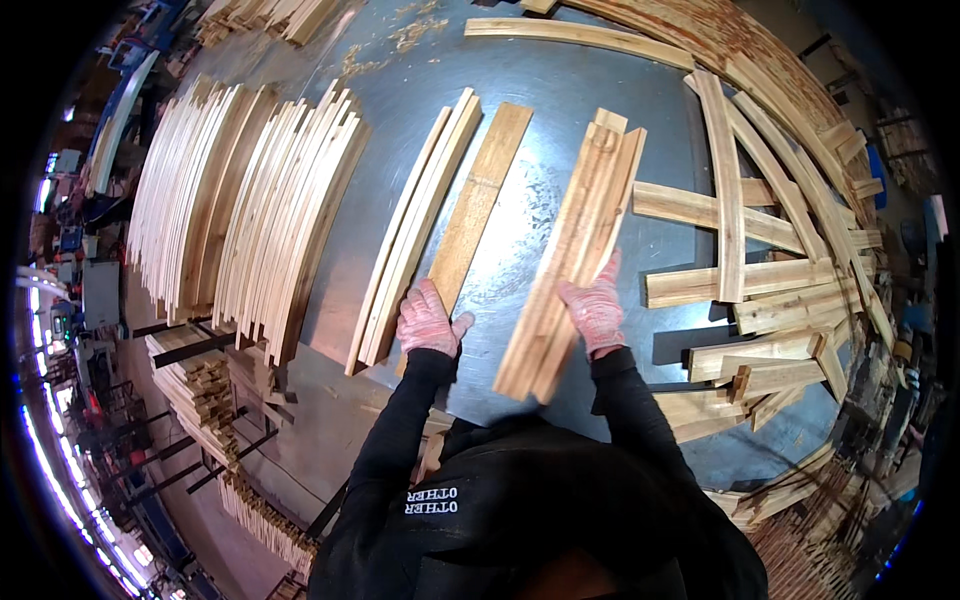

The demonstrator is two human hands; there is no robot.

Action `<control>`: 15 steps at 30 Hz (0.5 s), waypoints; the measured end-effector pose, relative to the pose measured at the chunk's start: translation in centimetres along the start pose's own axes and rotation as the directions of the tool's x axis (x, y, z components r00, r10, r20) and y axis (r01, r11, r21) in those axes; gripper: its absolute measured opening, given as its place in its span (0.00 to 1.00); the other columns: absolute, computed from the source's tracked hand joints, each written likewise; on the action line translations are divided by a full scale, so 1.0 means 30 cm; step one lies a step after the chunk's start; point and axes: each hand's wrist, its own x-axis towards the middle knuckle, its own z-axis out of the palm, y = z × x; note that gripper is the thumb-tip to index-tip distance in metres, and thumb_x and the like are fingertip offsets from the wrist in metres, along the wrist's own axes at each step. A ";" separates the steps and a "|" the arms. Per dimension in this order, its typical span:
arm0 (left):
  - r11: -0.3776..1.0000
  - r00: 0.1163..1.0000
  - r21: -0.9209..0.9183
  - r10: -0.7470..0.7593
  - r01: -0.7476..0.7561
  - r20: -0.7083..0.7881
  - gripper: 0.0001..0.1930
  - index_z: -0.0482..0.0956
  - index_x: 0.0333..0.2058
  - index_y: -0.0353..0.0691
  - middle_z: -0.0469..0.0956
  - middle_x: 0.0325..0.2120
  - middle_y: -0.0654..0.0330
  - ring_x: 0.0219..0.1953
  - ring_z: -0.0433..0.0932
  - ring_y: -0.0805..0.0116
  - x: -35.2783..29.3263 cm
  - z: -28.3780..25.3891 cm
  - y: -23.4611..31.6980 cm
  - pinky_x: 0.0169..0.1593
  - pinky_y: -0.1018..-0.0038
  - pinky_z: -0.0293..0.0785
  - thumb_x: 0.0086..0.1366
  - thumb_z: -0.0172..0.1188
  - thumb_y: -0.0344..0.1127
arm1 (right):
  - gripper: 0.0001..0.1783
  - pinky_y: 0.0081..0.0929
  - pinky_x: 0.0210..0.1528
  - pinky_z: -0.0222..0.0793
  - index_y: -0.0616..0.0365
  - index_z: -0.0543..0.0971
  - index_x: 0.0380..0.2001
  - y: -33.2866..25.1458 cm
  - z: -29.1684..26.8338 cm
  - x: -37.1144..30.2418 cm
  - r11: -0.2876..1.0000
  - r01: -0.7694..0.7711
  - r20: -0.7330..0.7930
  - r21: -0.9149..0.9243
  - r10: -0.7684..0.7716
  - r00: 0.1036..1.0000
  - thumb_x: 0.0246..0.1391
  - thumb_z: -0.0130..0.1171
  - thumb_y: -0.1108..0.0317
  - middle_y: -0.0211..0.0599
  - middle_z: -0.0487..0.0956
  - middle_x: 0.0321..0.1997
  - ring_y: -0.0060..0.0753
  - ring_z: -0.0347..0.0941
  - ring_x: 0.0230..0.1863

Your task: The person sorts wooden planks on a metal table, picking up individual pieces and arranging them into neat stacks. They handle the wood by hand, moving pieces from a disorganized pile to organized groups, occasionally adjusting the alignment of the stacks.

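Observation:
My left hand point(430, 320) lies over the lower part of a flat wooden board point(482, 185), its thumb spread out to the right. My right hand point(597, 308) grips a small bundle of wooden boards point(575, 250) from their right side, with the thumb on top and the fingertips partly hidden. The bundle slants, its near end close to my body. Both hands wear pinkish, stained gloves. Left of the flat board, a few narrow boards point(415, 230) stand on edge side by side.
Two dense rows of upright boards point(190, 200) point(290, 215) fill the metal table's point(385, 125) left side. Loose boards point(730, 190) lie crossed and piled along the right. A long board point(580, 38) lies at the far edge. Stacked wood point(195, 390) sits below the left edge.

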 end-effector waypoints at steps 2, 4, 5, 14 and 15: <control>0.997 0.997 -0.072 0.019 -0.013 0.076 0.47 0.49 0.67 0.33 0.68 0.54 0.39 0.55 0.69 0.44 0.006 0.012 0.016 0.55 0.52 0.68 0.60 0.58 0.59 | 0.66 0.33 0.59 0.67 0.58 0.34 0.72 0.040 0.064 0.025 0.981 0.139 -0.020 0.132 -0.137 0.990 0.40 0.70 0.68 0.59 0.70 0.61 0.52 0.72 0.57; 0.985 0.957 -0.168 0.021 0.029 0.288 0.44 0.49 0.68 0.34 0.67 0.56 0.38 0.56 0.70 0.42 0.000 -0.069 0.076 0.57 0.51 0.68 0.64 0.54 0.57 | 0.66 0.30 0.61 0.66 0.59 0.35 0.72 0.046 0.120 0.042 0.955 0.235 0.011 0.179 -0.241 0.970 0.39 0.71 0.70 0.57 0.69 0.61 0.49 0.70 0.60; 0.897 0.939 -0.443 0.154 -0.002 0.307 0.43 0.50 0.68 0.34 0.65 0.59 0.35 0.59 0.68 0.39 0.002 -0.081 0.062 0.61 0.54 0.65 0.65 0.51 0.58 | 0.66 0.29 0.62 0.64 0.59 0.34 0.72 0.003 0.138 0.034 0.964 0.143 0.053 0.222 -0.159 0.986 0.39 0.70 0.72 0.55 0.67 0.63 0.49 0.68 0.61; 0.851 0.965 -0.523 0.098 0.046 0.244 0.37 0.58 0.64 0.36 0.74 0.51 0.38 0.50 0.75 0.41 0.070 -0.065 0.109 0.53 0.55 0.71 0.64 0.54 0.55 | 0.20 0.28 0.43 0.78 0.69 0.78 0.46 -0.085 0.117 0.070 0.432 -0.484 0.577 0.761 -0.112 0.809 0.54 0.61 0.66 0.42 0.82 0.36 0.34 0.80 0.37; 0.889 0.939 -0.452 0.091 0.074 0.333 0.34 0.61 0.61 0.36 0.75 0.49 0.39 0.49 0.76 0.41 0.079 -0.064 0.094 0.52 0.54 0.72 0.65 0.53 0.55 | 0.19 0.29 0.43 0.78 0.69 0.79 0.46 -0.123 0.118 0.067 0.496 -0.450 0.569 0.743 -0.112 0.815 0.55 0.61 0.66 0.42 0.82 0.37 0.34 0.80 0.37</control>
